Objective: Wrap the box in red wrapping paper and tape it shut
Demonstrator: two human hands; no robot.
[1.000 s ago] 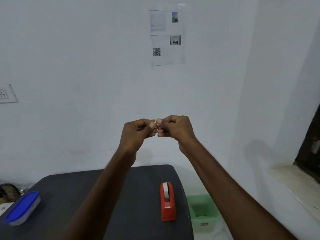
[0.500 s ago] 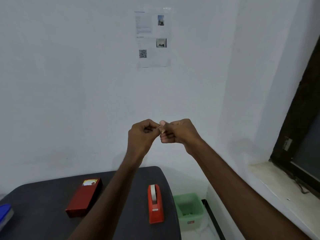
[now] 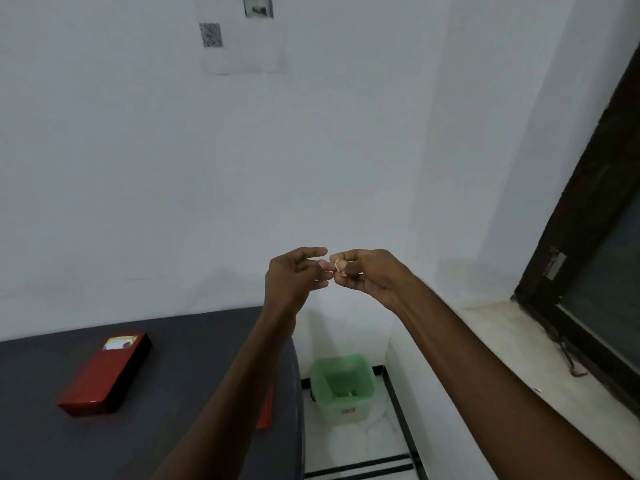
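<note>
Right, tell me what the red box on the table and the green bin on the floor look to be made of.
Red box: probably card covered in glossy red paper, going by its sharp folded edges and a soft sheen on top; one end shows a printed label. Green bin: translucent plastic, since light passes through its walls.

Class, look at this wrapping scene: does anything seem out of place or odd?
Yes. The right hand pinches a crumpled scrap of tape in mid-air, away from the box on the table; one box end shows bare print.
</note>
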